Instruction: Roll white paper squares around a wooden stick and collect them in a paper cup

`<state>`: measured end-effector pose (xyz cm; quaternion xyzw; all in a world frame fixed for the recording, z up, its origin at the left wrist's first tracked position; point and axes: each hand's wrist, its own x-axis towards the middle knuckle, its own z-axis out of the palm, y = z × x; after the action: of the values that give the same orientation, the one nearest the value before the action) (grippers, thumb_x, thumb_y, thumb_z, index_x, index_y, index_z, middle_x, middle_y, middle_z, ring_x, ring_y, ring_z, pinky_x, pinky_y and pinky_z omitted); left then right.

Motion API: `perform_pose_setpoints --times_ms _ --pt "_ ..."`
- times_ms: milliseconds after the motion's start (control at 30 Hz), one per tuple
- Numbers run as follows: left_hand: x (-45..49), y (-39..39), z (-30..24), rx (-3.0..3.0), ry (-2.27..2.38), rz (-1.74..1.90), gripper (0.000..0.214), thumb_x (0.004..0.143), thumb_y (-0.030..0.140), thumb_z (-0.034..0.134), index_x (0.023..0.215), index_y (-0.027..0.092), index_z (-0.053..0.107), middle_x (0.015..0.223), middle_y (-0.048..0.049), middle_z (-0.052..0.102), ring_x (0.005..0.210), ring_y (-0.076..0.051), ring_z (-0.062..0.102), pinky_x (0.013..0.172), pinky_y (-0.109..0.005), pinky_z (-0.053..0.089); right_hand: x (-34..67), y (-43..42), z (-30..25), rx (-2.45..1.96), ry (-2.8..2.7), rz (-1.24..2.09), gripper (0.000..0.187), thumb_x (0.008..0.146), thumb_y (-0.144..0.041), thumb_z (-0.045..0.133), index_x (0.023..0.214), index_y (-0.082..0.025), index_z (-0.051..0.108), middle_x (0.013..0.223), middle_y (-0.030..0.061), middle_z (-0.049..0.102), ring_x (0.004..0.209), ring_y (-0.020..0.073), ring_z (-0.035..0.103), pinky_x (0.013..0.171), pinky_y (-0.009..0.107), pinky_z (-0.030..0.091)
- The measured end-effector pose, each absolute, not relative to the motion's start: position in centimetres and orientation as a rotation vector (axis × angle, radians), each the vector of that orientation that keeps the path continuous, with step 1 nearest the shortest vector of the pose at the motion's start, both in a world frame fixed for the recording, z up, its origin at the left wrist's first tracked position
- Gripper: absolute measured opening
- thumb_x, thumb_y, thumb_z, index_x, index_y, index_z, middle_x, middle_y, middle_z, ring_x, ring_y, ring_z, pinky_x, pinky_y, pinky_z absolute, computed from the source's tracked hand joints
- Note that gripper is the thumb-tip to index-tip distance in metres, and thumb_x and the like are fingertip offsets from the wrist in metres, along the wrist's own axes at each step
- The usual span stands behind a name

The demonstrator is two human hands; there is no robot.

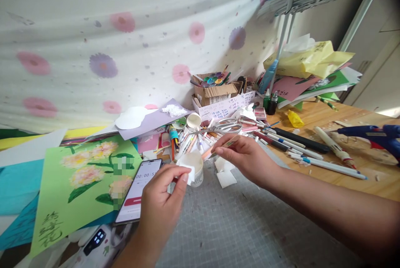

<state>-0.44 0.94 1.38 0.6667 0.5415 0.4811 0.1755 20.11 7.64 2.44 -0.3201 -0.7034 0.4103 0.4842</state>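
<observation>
My left hand [164,195] pinches a small piece of white paper [190,174] between thumb and fingertips, just in front of a small whitish plastic tub [198,171]. To the right of the tub, my right hand [248,157] is closed on a thin, flat stick [230,142] that points left toward the tub. Its far end is hard to make out. Loose white paper pieces [226,179] lie on the grey cutting mat [225,226] below the right hand.
A phone [137,193] showing a timer lies left, over a green sheet with flowers [62,197]. Pens and scissors [226,125] crowd the back, before a cardboard box [215,93]. Markers [328,166] and a blue glue gun [371,132] lie right.
</observation>
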Motion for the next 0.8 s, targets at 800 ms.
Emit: perform_pose_setpoints --times_ms 800 --pt "4.1 -2.1 -0.1 0.982 1.065 1.088 0.012 0.076 0.029 0.073 0.086 0.023 0.077 0.071 0.0004 0.073 0.07 -0.014 0.061 0.069 -0.023 0.046 24.1 1.9 2.6 -0.448 -1.945 1.045 0.007 0.089 -0.013 0.061 0.087 -0.006 0.063 0.08 0.013 0.068 0.076 0.0186 0.067 0.068 0.03 0.054"
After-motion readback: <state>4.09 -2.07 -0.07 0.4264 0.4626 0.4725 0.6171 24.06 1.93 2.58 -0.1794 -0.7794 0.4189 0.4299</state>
